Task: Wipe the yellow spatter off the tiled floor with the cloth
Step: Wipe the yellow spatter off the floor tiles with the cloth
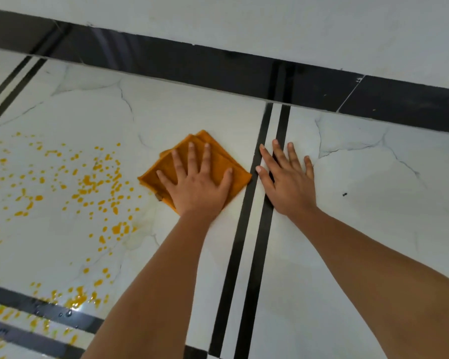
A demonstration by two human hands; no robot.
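A folded orange cloth [218, 161] lies flat on the white marble-look tiled floor [360, 229]. My left hand [196, 185] presses down on the cloth with its palm flat and its fingers spread. Yellow spatter [94, 182] covers the floor to the left of the cloth in many drops. The nearest drops lie just beyond the cloth's left corner. More yellow spatter [75, 299] pools at the lower left over a dark stripe. My right hand [287, 177] rests flat on the floor to the right of the cloth, fingers spread, holding nothing.
A pair of black stripes [252, 242] runs down the floor between my two hands. A black skirting band [218, 63] lines the base of the white wall [296, 27] at the top. A small dark speck [344, 194] lies on the tile to the right.
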